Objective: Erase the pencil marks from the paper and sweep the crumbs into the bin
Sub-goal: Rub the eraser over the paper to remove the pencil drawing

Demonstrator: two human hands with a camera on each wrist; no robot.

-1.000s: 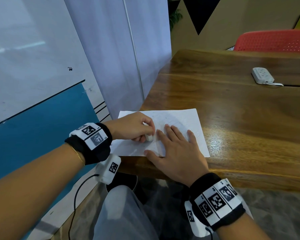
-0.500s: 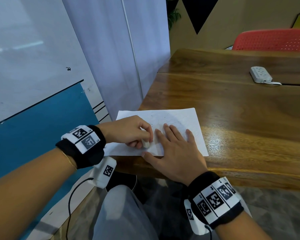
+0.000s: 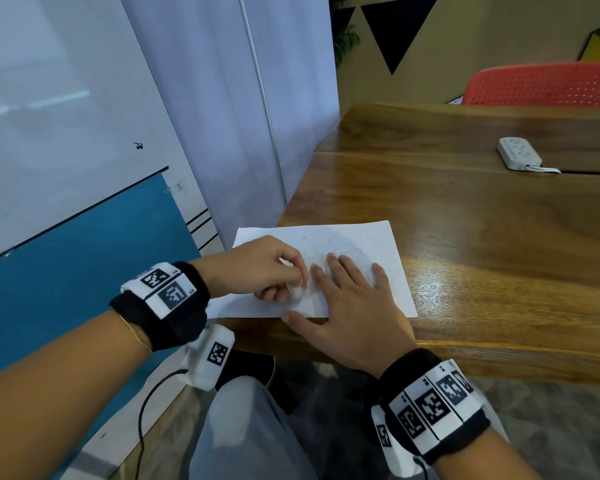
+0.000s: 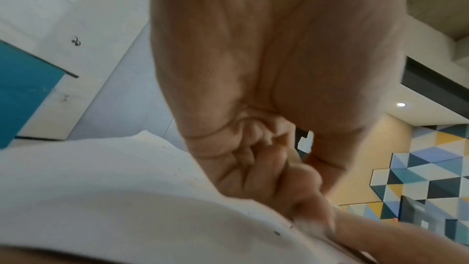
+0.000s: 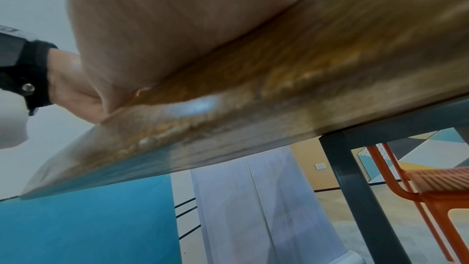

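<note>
On the far left stands a white wall (image 3: 66,98) with a blue lower panel (image 3: 84,271), and beside it hangs a pale curtain (image 3: 229,116). A person sits at the near left corner of a glossy wooden tabletop (image 3: 482,258); one knee in light trousers (image 3: 243,431) shows below its edge.

Both forearms wear black wristbands with white coded tags. The left hand (image 3: 257,268) rests on the left part of a white sheet of paper (image 3: 371,237) that lies at the tabletop's near edge. Its fingers (image 3: 291,261) are curled and pinch a small white eraser (image 3: 297,289), which presses on the paper near the sheet's middle. In the left wrist view the curled fingers (image 4: 256,158) are blurred, and small dark crumbs (image 4: 276,233) lie scattered on the white sheet (image 4: 114,188).

Just right of the eraser, the right hand (image 3: 354,313) lies flat on the paper, palm down, its fingers (image 3: 340,271) straight and slightly spread, the thumb along the sheet's near edge. Faint curved pencil marks (image 3: 347,251) show on the paper just beyond these fingertips.

Farther right and well apart, a white power strip (image 3: 518,152) lies on the tabletop, and a red perforated chair (image 3: 541,84) stands behind the far edge.
</note>
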